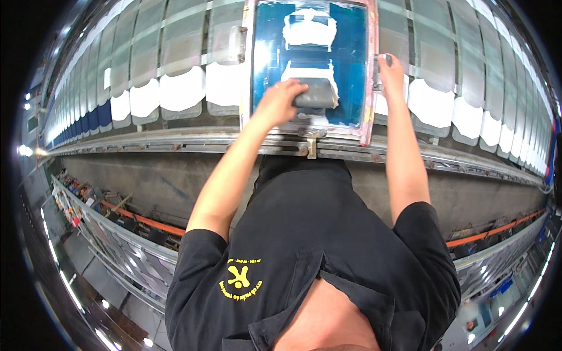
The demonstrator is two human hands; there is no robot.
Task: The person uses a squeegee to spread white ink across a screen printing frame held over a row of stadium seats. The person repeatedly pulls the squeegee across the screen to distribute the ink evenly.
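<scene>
A screen-printing frame (246,88) with blue mesh lies before me, with white ink (310,32) smeared at its far end and again nearer its middle. My left hand (278,104) grips one end of a dark, wide squeegee (319,93), which stands on the mesh beside the nearer ink patch. At the frame's right edge, my right hand (392,73) is closed around a handle whose dark end (388,58) shows by the thumb. Another handle (242,44) is fixed to the frame's left side. What lies directly under the mesh is hidden.
Long rows of printing boards run to both sides, many bearing white fabric pieces (181,90). Dark blue pieces (104,114) lie farther left. A metal rail (193,140) passes between me and the boards. Behind me are racks with orange beams (146,219).
</scene>
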